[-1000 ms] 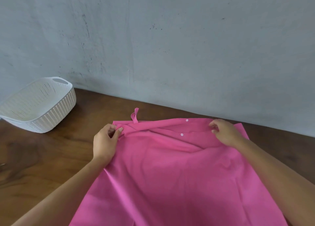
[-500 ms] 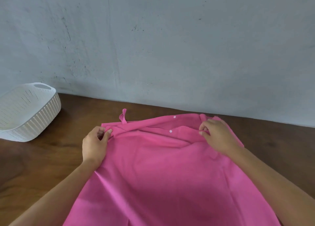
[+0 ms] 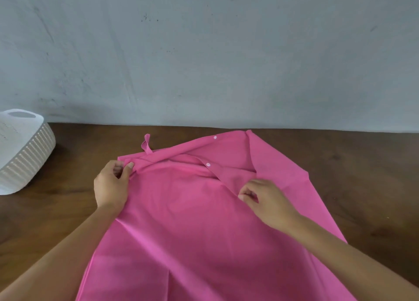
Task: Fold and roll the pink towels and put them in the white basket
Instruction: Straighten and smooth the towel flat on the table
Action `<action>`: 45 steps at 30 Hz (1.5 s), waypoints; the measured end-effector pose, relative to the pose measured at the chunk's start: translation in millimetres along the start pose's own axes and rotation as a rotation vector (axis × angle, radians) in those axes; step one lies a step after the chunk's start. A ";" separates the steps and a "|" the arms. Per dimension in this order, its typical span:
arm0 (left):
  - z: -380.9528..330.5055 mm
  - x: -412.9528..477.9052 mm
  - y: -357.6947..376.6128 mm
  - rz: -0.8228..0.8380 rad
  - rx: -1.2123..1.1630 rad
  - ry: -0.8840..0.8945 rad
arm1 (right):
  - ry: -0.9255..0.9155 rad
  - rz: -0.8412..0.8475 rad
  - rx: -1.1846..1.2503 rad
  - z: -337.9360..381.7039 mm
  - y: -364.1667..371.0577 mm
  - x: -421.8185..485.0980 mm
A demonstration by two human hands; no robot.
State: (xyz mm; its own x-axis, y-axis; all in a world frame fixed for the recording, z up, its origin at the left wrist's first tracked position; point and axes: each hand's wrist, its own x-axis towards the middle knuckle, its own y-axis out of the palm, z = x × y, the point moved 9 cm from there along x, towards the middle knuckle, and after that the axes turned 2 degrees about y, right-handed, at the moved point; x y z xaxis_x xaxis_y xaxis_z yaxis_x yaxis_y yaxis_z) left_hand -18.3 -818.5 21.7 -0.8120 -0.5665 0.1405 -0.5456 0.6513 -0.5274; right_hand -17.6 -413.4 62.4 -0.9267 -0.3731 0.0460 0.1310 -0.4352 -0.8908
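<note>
Head view, sole view available. Finds one pink towel (image 3: 192,228) spread across the tabletop (image 3: 362,176), far end bunched and partly turned over, near end running off the bottom of the frame. Notes a hanging loop (image 3: 146,143) standing up at the far left edge and two white snaps (image 3: 208,164) along the far hem. Records left hand (image 3: 111,187) pinching the far left corner between thumb and curled fingers. Records right hand (image 3: 267,201) with fingers curled, seemingly nipping the loose edge of the upper layer right of the middle. Places the white basket (image 3: 29,155) at the left edge of frame, well apart from the towel and partly cut off; cannot tell whether anything lies inside. Judges progress as early: first fold under way at most, no roll begun, nothing seen delivered. Leaves outstanding the folding, the rolling and the transfer to the basket. Sees no further towels in frame.
</note>
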 end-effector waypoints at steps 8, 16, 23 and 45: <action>-1.4 -0.4 0.2 0.008 -0.010 -0.006 | 0.217 -0.179 0.046 -39.6 -42.1 81.2; -0.1 1.4 1.0 0.005 -0.010 -0.013 | 0.558 -0.113 -0.140 -94.3 -30.3 138.1; 2.5 3.3 2.0 -0.005 -0.004 -0.017 | 0.671 -0.186 -0.220 -103.4 -10.7 148.1; 0.4 12.8 1.8 0.067 0.018 -0.066 | 0.266 -0.307 -0.074 -110.9 -105.2 109.4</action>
State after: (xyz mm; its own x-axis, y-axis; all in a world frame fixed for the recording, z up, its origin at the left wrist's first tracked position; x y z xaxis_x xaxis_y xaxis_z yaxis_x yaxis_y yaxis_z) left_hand -29.6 -824.7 22.2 -0.8309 -0.5542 0.0493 -0.4861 0.6800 -0.5489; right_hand -171.8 -317.6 111.1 -0.9788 -0.0060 0.2050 -0.1825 -0.4296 -0.8844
